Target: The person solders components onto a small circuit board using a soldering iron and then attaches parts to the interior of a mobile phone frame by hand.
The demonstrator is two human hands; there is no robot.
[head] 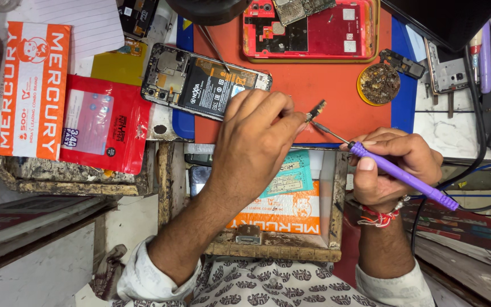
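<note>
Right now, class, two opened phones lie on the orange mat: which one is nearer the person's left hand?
The black-battery phone, lying just above the left hand. The red-framed phone sits farther off, at the mat's top edge.

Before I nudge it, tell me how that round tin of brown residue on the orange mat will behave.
The round tin looks shallow and flat-bottomed, so it would probably slide rather than tip. It seems light. Its crumbly brown fill may scatter onto the orange mat if jolted.

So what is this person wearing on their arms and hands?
Both hands, the left hand and the right hand, are bare with no gloves. The pale sleeves are pushed up toward the elbows. On the right wrist sits a red and white thread band with small beads. The shirt front has a dark repeating pattern.
</note>
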